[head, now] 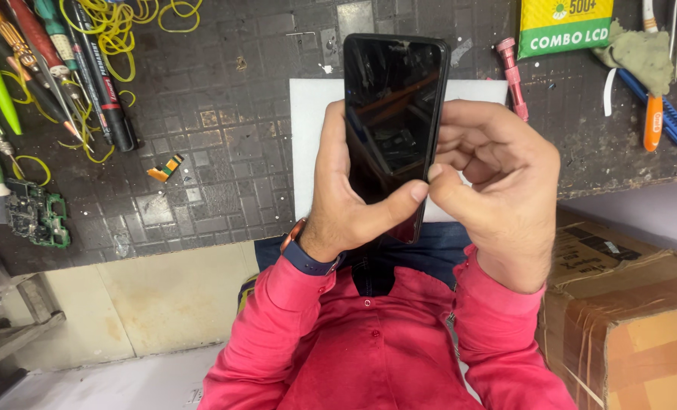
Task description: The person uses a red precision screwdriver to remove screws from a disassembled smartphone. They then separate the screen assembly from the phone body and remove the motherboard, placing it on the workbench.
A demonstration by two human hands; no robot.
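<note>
- The black phone (393, 121) stands upright over the white mat (308, 144), left hand (338, 197) wrapped around it, thumb across the glass.
- The right hand (498, 182), fingers curled, pinches its edge (a shallow grip); the phone could slip onto the bench.

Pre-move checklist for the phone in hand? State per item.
1. Left hand grips the black phone, thumb across the lower screen: ok.
2. Right hand fingertips at the phone's right edge: ok.
3. Screen dark, only reflections, no crack seen: ok.
4. Phone's back: cannot tell, faces away.
5. White sheet lies on the bench beneath the phone: ok.
6. Pink screwdriver lies on the bench beside the right hand, untouched: ok.
</note>
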